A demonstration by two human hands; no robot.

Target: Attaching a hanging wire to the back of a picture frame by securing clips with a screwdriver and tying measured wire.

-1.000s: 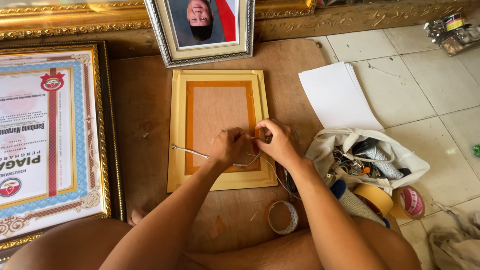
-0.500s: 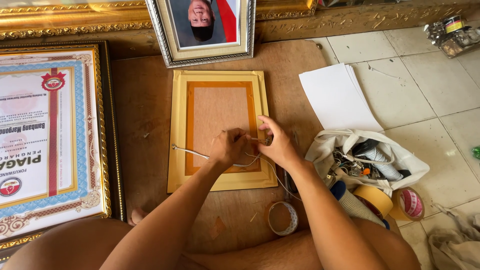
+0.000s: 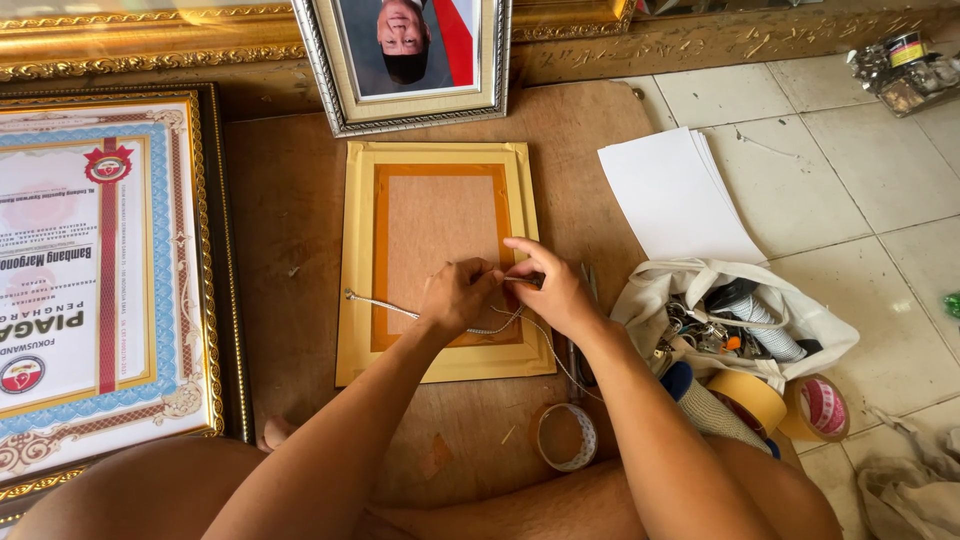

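Two hands meet over yellow frame [image 3: 440, 160] lying face-down on brown board [image 3: 290, 250]. Left hand [image 3: 458, 297] pinches thin cord [image 3: 385, 306] trailing left across frame back; right hand [image 3: 556, 290] closed on cord's other end. Tape rolls [image 3: 563, 436] near knees, white bag [image 3: 735, 310] at right.

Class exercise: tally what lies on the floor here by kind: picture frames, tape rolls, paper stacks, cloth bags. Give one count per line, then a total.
Picture frames: 4: face-down yellow frame under the left hand and right hand, certificate frame, portrait frame, gold frame
Tape rolls: 3
Paper stacks: 1
Cloth bags: 1
Total: 9
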